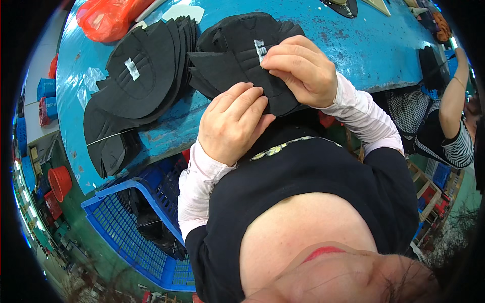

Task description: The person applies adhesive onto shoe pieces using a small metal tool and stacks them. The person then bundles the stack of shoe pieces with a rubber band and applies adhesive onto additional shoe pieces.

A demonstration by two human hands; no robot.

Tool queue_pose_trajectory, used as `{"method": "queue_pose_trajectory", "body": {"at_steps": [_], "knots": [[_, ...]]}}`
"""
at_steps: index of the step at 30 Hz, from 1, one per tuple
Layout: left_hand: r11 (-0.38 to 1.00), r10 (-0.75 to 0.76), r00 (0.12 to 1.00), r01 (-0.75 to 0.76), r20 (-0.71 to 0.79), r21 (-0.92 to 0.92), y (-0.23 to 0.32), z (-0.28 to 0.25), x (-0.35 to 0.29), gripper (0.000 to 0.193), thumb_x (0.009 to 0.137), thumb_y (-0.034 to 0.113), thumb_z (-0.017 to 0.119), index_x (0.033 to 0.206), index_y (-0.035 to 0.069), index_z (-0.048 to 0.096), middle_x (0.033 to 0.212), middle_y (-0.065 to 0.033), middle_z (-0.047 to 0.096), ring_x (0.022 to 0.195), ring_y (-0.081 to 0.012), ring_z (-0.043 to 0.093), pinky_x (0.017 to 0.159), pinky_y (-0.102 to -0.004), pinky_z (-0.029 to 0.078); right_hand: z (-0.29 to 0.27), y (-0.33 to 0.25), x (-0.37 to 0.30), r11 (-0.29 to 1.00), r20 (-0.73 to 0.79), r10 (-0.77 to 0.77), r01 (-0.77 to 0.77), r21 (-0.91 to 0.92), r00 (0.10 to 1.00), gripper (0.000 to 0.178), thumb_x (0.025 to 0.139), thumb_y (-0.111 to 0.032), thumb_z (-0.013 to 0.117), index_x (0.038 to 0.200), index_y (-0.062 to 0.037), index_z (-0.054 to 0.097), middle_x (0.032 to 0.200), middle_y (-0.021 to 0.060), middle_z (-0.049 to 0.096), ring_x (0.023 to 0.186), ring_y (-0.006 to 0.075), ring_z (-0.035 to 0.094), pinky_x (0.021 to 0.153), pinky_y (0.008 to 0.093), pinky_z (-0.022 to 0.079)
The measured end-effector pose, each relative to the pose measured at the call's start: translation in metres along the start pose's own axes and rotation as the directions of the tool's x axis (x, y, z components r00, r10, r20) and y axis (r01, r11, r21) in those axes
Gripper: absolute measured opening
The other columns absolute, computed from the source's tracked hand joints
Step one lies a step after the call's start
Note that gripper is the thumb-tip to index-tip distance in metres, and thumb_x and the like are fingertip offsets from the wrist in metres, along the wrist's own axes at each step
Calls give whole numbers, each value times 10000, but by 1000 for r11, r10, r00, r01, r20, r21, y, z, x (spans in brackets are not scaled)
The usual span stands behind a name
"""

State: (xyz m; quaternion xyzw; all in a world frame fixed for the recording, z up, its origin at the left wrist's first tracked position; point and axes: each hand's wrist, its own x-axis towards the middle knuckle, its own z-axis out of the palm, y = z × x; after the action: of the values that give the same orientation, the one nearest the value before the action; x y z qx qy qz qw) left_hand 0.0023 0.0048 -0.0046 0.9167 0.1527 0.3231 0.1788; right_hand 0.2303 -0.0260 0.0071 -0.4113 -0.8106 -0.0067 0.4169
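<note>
In front of me on the blue table lies a stack of black fabric pieces [222, 68] with curved edges and stitched lines. A small white label [259, 48] with dark marks sits on the top piece. My right hand [303, 70] pinches at the lower end of this label, thumb and forefinger together. My left hand [232, 118] rests on the near part of the same piece, its fingers stretched out flat, with nothing visible in it. To the left, a second fanned stack of black pieces [144, 93] carries a similar white label [132, 69].
An orange plastic bag [108, 20] lies at the table's [348, 45] far left. More black pieces [113, 151] hang over the near left edge. A blue plastic basket [121, 242] with dark bags stands below on the left. Another person [452, 111] is at the right.
</note>
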Motion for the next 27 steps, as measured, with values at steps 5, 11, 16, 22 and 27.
{"method": "queue_pose_trajectory", "body": {"at_steps": [5,11,16,22,27], "knots": [[1000,-7,999,7,32,1,1,-3,0,358,714,155,855,1014,12,721,1089,-114,715,1069,-317,682,847,-405,562,-6,-12,-1,999,18,28,-29,21,999,272,765,73,770,1020,-5,711,968,118,710,892,298,666,774,351,562],[998,-39,997,41,63,-45,6,-9,5,318,723,110,838,1011,30,730,1085,-115,718,1062,-314,674,852,-399,554,-15,-10,-6,775,-272,521,-315,547,809,220,899,19,736,1115,-9,698,1074,86,722,973,170,685,843,283,555],[1000,-23,999,23,46,-14,-2,-5,10,276,713,120,847,955,53,733,1054,-76,730,1024,-288,674,839,-393,542,-30,39,-25,639,-202,541,-243,730,816,271,1001,-16,627,1267,25,608,1173,141,693,1077,191,673,983,316,534],[998,-45,997,48,70,-41,-2,-4,11,294,679,171,858,919,77,716,1022,-32,716,1005,-257,654,790,-387,521,-41,99,-9,782,-525,611,-350,516,592,153,979,20,634,1129,-8,632,1019,59,687,889,131,659,809,250,532],[998,-23,999,26,48,-65,5,-9,16,259,694,84,855,906,33,715,994,-93,728,968,-305,676,816,-389,552,-106,273,-42,862,-635,448,-492,120,629,146,928,-32,689,1073,-23,671,979,65,721,897,149,693,818,282,554]]}}
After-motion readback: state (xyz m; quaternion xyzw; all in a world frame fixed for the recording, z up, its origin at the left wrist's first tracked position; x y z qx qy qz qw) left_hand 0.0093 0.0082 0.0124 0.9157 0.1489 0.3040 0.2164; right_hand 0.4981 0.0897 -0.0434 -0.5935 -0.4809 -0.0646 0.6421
